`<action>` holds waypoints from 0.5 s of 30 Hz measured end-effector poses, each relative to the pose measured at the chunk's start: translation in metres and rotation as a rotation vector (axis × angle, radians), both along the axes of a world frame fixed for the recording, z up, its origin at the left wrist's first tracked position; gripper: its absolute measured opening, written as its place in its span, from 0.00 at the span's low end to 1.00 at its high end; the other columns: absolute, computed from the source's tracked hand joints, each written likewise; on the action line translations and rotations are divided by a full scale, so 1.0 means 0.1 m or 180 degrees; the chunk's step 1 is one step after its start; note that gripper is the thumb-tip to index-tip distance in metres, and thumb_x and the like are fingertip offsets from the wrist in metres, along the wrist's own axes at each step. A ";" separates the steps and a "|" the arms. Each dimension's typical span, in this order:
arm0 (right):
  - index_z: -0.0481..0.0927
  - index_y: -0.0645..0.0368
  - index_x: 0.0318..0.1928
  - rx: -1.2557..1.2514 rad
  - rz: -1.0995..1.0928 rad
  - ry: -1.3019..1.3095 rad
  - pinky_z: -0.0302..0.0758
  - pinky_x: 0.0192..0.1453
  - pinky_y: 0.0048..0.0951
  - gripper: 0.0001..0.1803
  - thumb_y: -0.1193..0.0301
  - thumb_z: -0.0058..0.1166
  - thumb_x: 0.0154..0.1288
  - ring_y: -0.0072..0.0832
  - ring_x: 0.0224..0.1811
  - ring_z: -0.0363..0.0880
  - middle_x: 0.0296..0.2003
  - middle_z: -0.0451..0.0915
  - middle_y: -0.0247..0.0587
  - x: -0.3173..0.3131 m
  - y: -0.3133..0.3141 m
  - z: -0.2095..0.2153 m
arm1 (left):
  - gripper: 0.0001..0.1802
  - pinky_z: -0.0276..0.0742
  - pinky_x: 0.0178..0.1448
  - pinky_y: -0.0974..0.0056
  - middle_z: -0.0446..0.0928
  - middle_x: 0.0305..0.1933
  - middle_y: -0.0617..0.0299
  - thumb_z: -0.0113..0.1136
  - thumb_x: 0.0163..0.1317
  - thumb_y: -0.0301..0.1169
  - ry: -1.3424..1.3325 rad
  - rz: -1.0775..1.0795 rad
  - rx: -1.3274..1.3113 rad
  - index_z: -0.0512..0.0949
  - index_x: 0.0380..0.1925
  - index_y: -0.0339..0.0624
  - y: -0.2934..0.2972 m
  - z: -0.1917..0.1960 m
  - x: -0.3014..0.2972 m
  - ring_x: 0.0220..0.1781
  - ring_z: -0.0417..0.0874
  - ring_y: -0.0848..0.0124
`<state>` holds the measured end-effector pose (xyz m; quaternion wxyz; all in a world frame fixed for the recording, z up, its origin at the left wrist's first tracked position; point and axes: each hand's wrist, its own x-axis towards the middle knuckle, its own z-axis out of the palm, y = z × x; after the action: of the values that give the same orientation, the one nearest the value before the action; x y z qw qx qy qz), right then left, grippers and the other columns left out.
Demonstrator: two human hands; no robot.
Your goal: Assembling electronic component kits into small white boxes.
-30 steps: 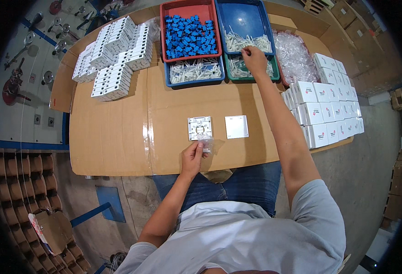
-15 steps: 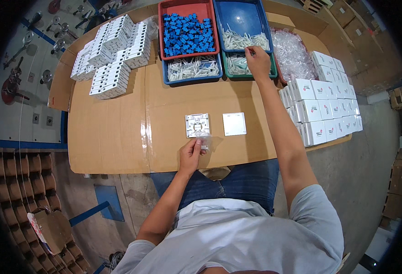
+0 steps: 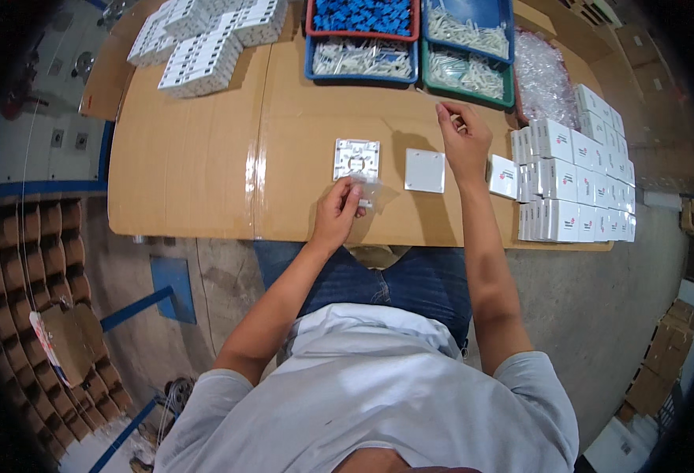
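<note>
My left hand [image 3: 337, 214] pinches a small clear plastic bag [image 3: 368, 192] near the front edge of the cardboard-covered table [image 3: 205, 158]. Just beyond the bag lies a white square part with its ribbed back up [image 3: 356, 158], and a plain white square cover plate [image 3: 425, 170] lies to its right. My right hand [image 3: 464, 139] is raised above the table with a few small white pieces pinched in its fingertips, a little short of the green tray [image 3: 467, 72].
A red tray of blue parts [image 3: 363, 16], a blue tray of white parts [image 3: 360, 57] and another blue tray [image 3: 468, 20] stand at the back. White moulded parts are stacked at back left [image 3: 205, 39]. Small white boxes [image 3: 572, 169] fill the right side beside a bubble-wrap bag [image 3: 542, 75].
My right hand has come back from the green tray toward me with small white pieces in its fingers. My left hand keeps hold of the clear bag by the white part.
</note>
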<state>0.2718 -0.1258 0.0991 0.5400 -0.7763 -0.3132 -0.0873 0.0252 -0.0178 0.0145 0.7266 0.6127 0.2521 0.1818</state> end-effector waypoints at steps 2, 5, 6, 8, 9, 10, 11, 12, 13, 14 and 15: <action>0.87 0.62 0.40 0.0008 0.0198 0.0069 0.65 0.27 0.21 0.05 0.74 0.67 0.66 0.16 0.23 0.70 0.29 0.82 0.34 -0.23 -0.02 0.00 | 0.13 0.79 0.37 0.70 0.80 0.38 0.62 0.53 0.79 0.33 0.0033 0.0025 0.0125 0.77 0.52 0.33 0.00 -0.06 -0.01 0.32 0.80 0.77; 0.88 0.61 0.40 -0.0129 0.0790 0.0622 0.63 0.28 0.19 0.06 0.72 0.67 0.67 0.14 0.26 0.70 0.30 0.82 0.31 -0.42 -0.13 -0.03 | 0.13 0.78 0.36 0.70 0.79 0.35 0.63 0.54 0.79 0.34 -0.0031 0.0032 0.0088 0.77 0.51 0.34 0.00 0.00 0.02 0.31 0.80 0.77; 0.88 0.61 0.40 -0.0153 0.0832 0.0664 0.63 0.28 0.19 0.06 0.72 0.67 0.67 0.14 0.26 0.70 0.30 0.82 0.31 -0.46 -0.17 -0.02 | 0.13 0.78 0.36 0.70 0.79 0.35 0.63 0.54 0.79 0.35 -0.0054 -0.0008 0.0122 0.77 0.51 0.34 0.00 -0.01 0.02 0.31 0.80 0.77; 0.88 0.61 0.40 -0.0399 0.1058 0.0886 0.64 0.30 0.19 0.06 0.72 0.67 0.67 0.15 0.28 0.71 0.31 0.83 0.31 -0.53 -0.23 0.00 | 0.14 0.78 0.35 0.70 0.79 0.34 0.64 0.54 0.79 0.35 -0.0068 -0.0031 0.0114 0.77 0.51 0.34 0.01 -0.01 0.02 0.31 0.80 0.78; 0.88 0.61 0.40 -0.0411 0.1084 0.0909 0.64 0.30 0.19 0.06 0.72 0.67 0.67 0.15 0.28 0.71 0.31 0.83 0.31 -0.57 -0.24 0.03 | 0.14 0.78 0.35 0.70 0.79 0.34 0.64 0.54 0.79 0.35 -0.0067 -0.0044 0.0149 0.77 0.52 0.34 0.01 -0.01 0.02 0.31 0.80 0.78; 0.88 0.61 0.40 -0.0457 0.1145 0.0942 0.64 0.30 0.20 0.06 0.72 0.66 0.67 0.15 0.28 0.71 0.31 0.83 0.31 -0.60 -0.26 0.05 | 0.14 0.77 0.35 0.70 0.79 0.34 0.64 0.54 0.79 0.35 -0.0070 -0.0060 0.0188 0.77 0.52 0.34 0.02 0.01 0.00 0.31 0.80 0.78; 0.88 0.61 0.41 -0.0502 0.1188 0.0961 0.65 0.31 0.20 0.06 0.72 0.66 0.67 0.16 0.28 0.71 0.31 0.82 0.30 -0.62 -0.27 0.07 | 0.14 0.77 0.35 0.70 0.79 0.34 0.64 0.54 0.79 0.35 -0.0064 -0.0055 0.0181 0.77 0.52 0.34 0.01 0.01 0.00 0.31 0.80 0.78; 0.88 0.61 0.41 -0.0505 0.1190 0.0965 0.65 0.31 0.20 0.06 0.72 0.66 0.67 0.16 0.28 0.71 0.31 0.82 0.30 -0.63 -0.29 0.07 | 0.14 0.77 0.35 0.70 0.80 0.34 0.64 0.54 0.79 0.35 -0.0082 -0.0044 0.0148 0.77 0.53 0.34 0.01 0.03 0.00 0.31 0.80 0.78; 0.88 0.61 0.40 -0.0613 0.1310 0.0907 0.65 0.31 0.21 0.06 0.72 0.66 0.66 0.17 0.28 0.71 0.31 0.82 0.31 -0.63 -0.31 0.08 | 0.15 0.77 0.35 0.70 0.80 0.34 0.64 0.54 0.79 0.35 -0.0102 -0.0036 0.0120 0.77 0.53 0.33 0.00 0.04 0.00 0.30 0.80 0.78; 0.88 0.61 0.40 -0.0713 0.1427 0.0842 0.66 0.31 0.22 0.06 0.72 0.66 0.66 0.17 0.28 0.71 0.31 0.82 0.31 -0.63 -0.31 0.08 | 0.15 0.77 0.35 0.70 0.80 0.34 0.64 0.54 0.79 0.35 -0.0105 -0.0040 0.0130 0.77 0.53 0.33 0.00 0.03 0.00 0.30 0.80 0.78; 0.88 0.61 0.40 -0.0702 0.1423 0.0836 0.66 0.31 0.22 0.06 0.72 0.66 0.66 0.17 0.28 0.71 0.31 0.82 0.31 -0.63 -0.32 0.09 | 0.15 0.77 0.35 0.70 0.80 0.34 0.63 0.55 0.78 0.35 -0.0101 -0.0024 0.0126 0.77 0.54 0.33 0.00 0.02 0.00 0.30 0.81 0.77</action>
<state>0.2087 -0.1577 0.1085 0.4941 -0.7467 -0.4116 0.1699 0.0253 -0.0182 0.0165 0.7189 0.6250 0.2346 0.1937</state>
